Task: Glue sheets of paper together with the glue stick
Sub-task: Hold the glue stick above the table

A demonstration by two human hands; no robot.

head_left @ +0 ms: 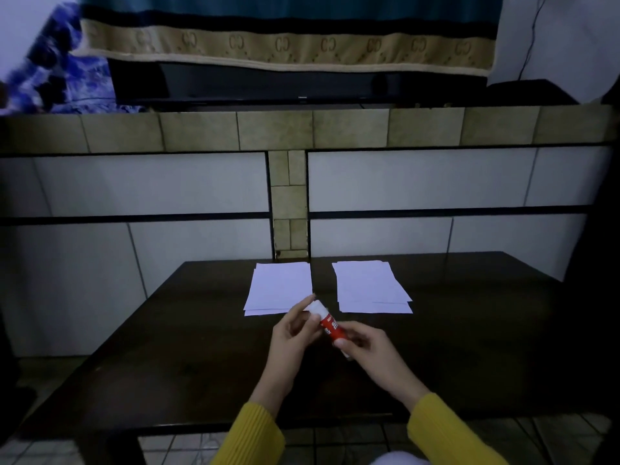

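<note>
Tabletop [167, 347] first: dark wood, wide, with a tiled wall behind it and nothing on it that I can see but paper. Two small stacks of white sheets lie near the far edge, the left stack [280, 286] and the right stack [370, 286], apart with a strip of bare wood between them. Each looks like a few sheets slightly fanned, though I cannot count them.

Closer to me, both hands meet over the table just in front of the stacks, in yellow sleeves. My right hand [370, 347] is wrapped around the red lower body of the glue stick [327, 325], thumb pressed on its side. My left hand [292, 333] pinches the white cap [315, 308] between fingertips and thumb. The stick is tilted, cap end pointing up and away toward the left stack, held clear of the wood.

I judge the step to be uncapping; no glue is on any sheet that I can see. To do it well I would hold the barrel steady with the right hand and pull the cap straight along the stick's axis, with a small twist if it sticks, rather than levering sideways. Then park the cap on bare wood, away from the paper, and wind up only a little glue before touching a sheet.
</note>
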